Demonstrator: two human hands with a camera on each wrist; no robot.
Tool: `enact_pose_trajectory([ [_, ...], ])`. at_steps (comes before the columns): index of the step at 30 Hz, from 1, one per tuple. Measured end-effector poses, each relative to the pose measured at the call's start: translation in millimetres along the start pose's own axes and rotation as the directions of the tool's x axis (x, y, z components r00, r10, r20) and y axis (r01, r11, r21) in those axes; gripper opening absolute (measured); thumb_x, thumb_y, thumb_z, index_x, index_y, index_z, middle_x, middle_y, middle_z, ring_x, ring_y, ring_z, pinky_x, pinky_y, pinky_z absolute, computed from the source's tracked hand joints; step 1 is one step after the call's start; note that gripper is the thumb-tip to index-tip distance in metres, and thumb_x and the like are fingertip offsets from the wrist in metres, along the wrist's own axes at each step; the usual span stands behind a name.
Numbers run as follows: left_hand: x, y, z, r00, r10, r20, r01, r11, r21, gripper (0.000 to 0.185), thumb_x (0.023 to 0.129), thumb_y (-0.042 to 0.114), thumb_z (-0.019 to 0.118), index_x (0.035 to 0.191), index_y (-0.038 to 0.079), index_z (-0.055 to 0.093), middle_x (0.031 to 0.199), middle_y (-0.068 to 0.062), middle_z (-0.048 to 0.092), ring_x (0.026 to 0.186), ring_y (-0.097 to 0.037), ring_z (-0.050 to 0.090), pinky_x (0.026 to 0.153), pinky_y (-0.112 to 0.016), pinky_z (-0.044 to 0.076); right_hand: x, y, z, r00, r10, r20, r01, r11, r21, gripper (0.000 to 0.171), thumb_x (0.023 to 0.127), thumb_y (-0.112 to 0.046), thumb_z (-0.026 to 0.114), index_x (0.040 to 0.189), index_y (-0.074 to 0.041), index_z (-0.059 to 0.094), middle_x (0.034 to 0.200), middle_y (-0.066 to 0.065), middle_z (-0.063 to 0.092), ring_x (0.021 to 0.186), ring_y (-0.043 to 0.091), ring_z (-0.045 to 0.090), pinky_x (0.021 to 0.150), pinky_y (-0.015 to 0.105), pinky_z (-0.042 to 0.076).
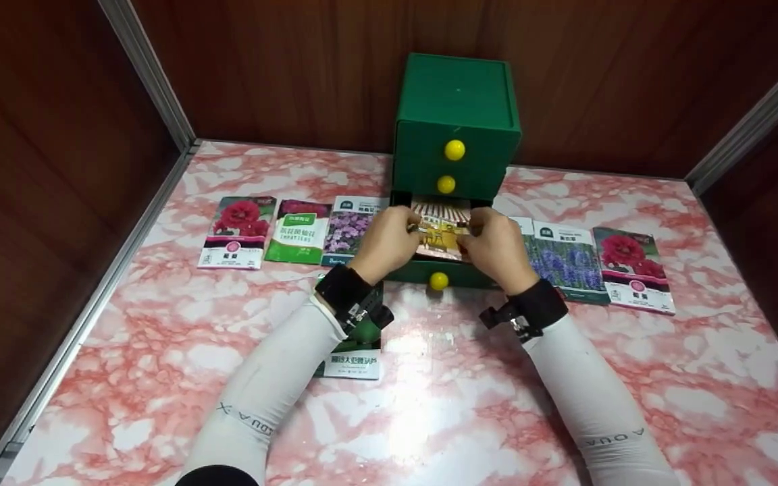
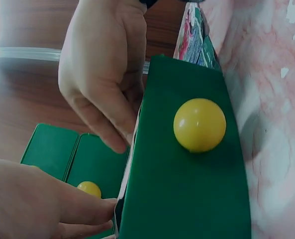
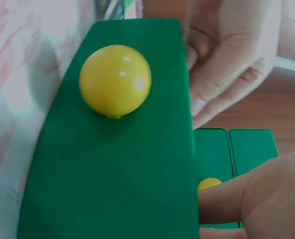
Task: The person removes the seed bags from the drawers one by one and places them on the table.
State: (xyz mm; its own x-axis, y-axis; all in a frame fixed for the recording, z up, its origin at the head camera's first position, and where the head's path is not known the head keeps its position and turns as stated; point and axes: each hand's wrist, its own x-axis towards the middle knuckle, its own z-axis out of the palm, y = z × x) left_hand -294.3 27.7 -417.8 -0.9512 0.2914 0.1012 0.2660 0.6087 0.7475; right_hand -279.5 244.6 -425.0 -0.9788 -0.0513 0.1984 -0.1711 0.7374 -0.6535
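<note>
A picture card [image 1: 442,229] with a striped awning and yellow furniture lies over the pulled-out bottom drawer [image 1: 402,273] of a green cabinet [image 1: 456,91]. My left hand [image 1: 387,244] pinches the card's left edge, fingertips just behind the drawer front. Opposite it, my right hand [image 1: 500,246] pinches the right edge with curled fingers. In the left wrist view, the card's pale edge shows along the top of the drawer front [image 2: 182,184]. A yellow knob [image 3: 115,81] sticks out from that front in the right wrist view. The drawer's inside is mostly hidden.
Flower seed packets lie to both sides: a red-flower packet [image 1: 237,233] and a green packet [image 1: 298,233] at left, a blue-flower packet [image 1: 568,263] and another red-flower packet [image 1: 634,270] at right. Another packet [image 1: 355,364] lies partly under my left forearm. Wooden panels enclose the marbled table [image 1: 456,405].
</note>
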Motion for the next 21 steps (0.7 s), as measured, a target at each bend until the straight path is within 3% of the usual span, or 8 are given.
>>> enact_pose_trajectory([
  [5, -4.2, -5.4, -5.0, 0.999, 0.004, -0.034, -0.007, 0.997, -0.074, 0.028, 0.105, 0.006, 0.075, 0.132, -0.001, 0.075, 0.125, -0.017, 0.075, 0.105, -0.029, 0.071, 0.089, -0.042, 0.057, 0.4, 1.1, -6.7, 0.995, 0.088, 0.051, -0.092, 0.993, 0.075, 0.058, 0.102, -0.006, 0.079, 0.153, 0.012, 0.056, 0.139, 0.032, 0.068, 0.113, 0.045, 0.073, 0.104, 0.056, 0.057],
  [10, -8.4, -10.5, -8.6, 0.999, -0.016, -0.044, 0.01, 0.99, -0.138, 0.038, 0.099, 0.003, 0.082, 0.135, -0.004, 0.07, 0.125, -0.019, 0.073, 0.109, -0.028, 0.071, 0.092, -0.039, 0.059, -1.6, -0.2, -13.1, 0.985, 0.122, 0.126, -0.137, 0.983, 0.121, 0.069, 0.102, -0.01, 0.081, 0.159, 0.013, 0.049, 0.144, 0.032, 0.066, 0.131, 0.046, 0.065, 0.114, 0.056, 0.052],
  [14, -10.3, -10.9, -11.4, 0.999, -0.033, -0.028, 0.027, 0.98, -0.198, 0.045, 0.095, 0.004, 0.086, 0.135, -0.007, 0.068, 0.13, -0.021, 0.072, 0.11, -0.03, 0.074, 0.091, -0.037, 0.062, -2.4, 0.2, -17.2, 0.973, 0.144, 0.178, -0.177, 0.967, 0.185, 0.07, 0.102, -0.008, 0.08, 0.16, 0.013, 0.047, 0.141, 0.031, 0.066, 0.129, 0.044, 0.066, 0.109, 0.053, 0.056],
  [21, -13.5, -10.0, -14.4, 0.999, -0.04, -0.007, 0.037, 0.968, -0.25, 0.043, 0.093, 0.004, 0.087, 0.131, -0.008, 0.069, 0.127, -0.021, 0.073, 0.11, -0.031, 0.075, 0.091, -0.036, 0.062, -4.7, -0.8, -23.2, 0.971, 0.143, 0.193, -0.182, 0.961, 0.206, 0.064, 0.103, -0.009, 0.078, 0.157, 0.013, 0.052, 0.127, 0.027, 0.071, 0.104, 0.035, 0.074, 0.089, 0.037, 0.061],
])
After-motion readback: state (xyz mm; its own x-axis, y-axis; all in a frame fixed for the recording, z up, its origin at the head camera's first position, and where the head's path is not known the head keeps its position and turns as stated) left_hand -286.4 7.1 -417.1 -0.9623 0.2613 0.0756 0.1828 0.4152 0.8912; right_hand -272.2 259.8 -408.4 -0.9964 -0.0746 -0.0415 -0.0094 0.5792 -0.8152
